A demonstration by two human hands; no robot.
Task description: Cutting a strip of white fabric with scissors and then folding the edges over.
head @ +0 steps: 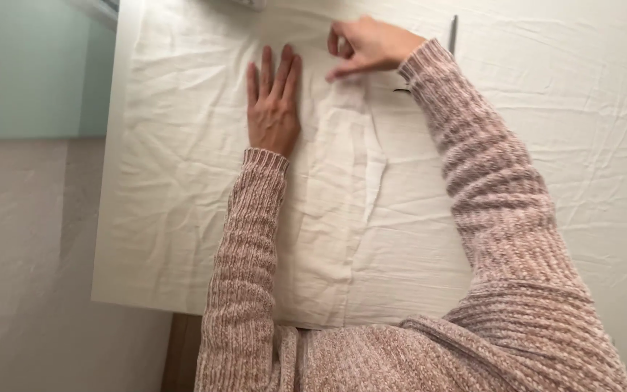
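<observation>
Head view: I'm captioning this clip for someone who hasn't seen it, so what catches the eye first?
The wrinkled white cloth covers most of the white table, with a folded edge running down its middle. The left hand lies flat on the cloth at top centre, while the right hand pinches the cloth just beside it. Both arms wear a pinkish knitted sweater, and a thin dark stick-like thing lies near the top edge.
</observation>
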